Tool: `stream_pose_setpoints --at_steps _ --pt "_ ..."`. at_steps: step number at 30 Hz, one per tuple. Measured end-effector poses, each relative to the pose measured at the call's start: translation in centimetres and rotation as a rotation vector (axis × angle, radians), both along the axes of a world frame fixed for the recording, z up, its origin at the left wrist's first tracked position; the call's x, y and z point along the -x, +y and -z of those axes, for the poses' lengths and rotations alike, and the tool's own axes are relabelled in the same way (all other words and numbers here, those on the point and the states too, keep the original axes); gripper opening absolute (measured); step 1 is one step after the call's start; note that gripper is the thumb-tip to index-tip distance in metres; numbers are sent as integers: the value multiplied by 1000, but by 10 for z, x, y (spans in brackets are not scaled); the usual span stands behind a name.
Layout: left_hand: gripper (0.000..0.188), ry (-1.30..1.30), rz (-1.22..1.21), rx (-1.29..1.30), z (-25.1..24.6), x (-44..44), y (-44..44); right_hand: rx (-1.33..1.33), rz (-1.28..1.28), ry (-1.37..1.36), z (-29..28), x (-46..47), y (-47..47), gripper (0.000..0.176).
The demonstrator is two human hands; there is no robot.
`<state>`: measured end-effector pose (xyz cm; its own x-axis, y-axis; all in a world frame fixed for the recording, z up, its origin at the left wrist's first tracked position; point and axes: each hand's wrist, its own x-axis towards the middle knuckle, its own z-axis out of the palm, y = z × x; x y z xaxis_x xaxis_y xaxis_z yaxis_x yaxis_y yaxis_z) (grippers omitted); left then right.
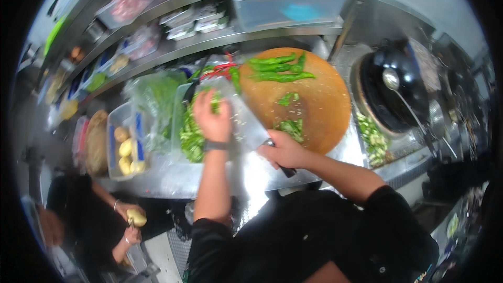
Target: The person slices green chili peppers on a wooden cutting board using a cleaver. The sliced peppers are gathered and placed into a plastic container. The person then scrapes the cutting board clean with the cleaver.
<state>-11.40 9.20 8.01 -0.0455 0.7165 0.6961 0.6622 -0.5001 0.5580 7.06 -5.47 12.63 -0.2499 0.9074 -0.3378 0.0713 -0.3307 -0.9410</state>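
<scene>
My right hand (287,150) is closed around the dark handle of a cleaver (251,116), whose broad blade slants up and left. Over the blade's far end and a clear plastic container (178,116), my left hand (212,116) is cupped with its fingers apart. Chopped green peppers (191,141) fill much of that container, and some green shows between thumb and fingers. To the right lies a round wooden chopping board (326,106) with several whole green peppers (281,68) at its far side. A small heap of cut pepper (291,129) rests nearer me.
Red chillies (220,71) lie behind the blade. Left are bagged greens (157,102) and a tub of potatoes (125,153). Steel shelves (204,45) overhang the back. A wok (393,82) with a ladle (404,100) stands right. Lower left, another person's hands peel a potato (136,217).
</scene>
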Motion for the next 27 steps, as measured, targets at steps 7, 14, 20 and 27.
stream_pose_setpoints --at_steps 7,14,20,27 --pt "22 -187 195 22 28 14 3 122 485 -17 26 -84 -65 17" --pt "40 -54 641 362 84 -141 6 302 822 -58 73 -153 -185 11" --pt "51 370 1072 510 57 -149 -13 306 790 63 93 -116 -156 10" --pt "61 174 586 296 63 -110 -92 185 451 -59 103 -64 -105 22"
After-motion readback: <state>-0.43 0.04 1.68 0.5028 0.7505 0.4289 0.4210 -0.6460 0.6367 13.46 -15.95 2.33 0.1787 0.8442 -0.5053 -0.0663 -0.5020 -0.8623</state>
